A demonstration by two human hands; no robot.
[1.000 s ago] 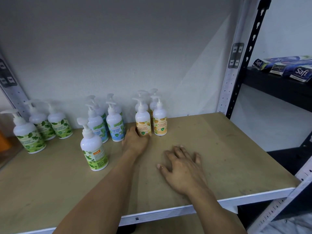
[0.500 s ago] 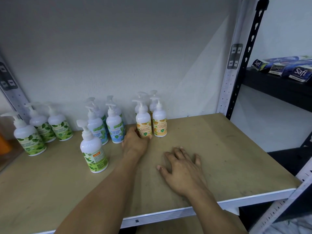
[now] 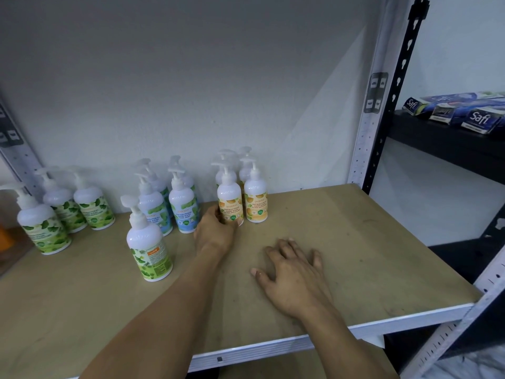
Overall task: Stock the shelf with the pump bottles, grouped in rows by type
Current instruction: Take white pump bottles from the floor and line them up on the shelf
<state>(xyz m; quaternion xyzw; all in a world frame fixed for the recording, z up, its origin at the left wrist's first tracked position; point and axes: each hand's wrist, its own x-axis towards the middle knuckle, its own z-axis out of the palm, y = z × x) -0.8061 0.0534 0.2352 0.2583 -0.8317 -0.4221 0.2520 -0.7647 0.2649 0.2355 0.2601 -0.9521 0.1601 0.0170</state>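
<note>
White pump bottles stand at the back of a wooden shelf in groups by label. Three green-label bottles are at the left, and one more green-label bottle stands alone nearer the front. Blue-label bottles are in the middle. Orange-label bottles stand to their right. My left hand grips the base of the front left orange-label bottle. My right hand lies flat on the shelf board, fingers spread, holding nothing.
A white perforated upright and a black upright bound the shelf at the right. Beyond them a black shelf carries blue Safi boxes. The shelf's white front edge runs below my arms.
Almost nothing has moved. My left hand stays on the orange-label bottle and my right hand stays flat on the board; the view shifted slightly.
</note>
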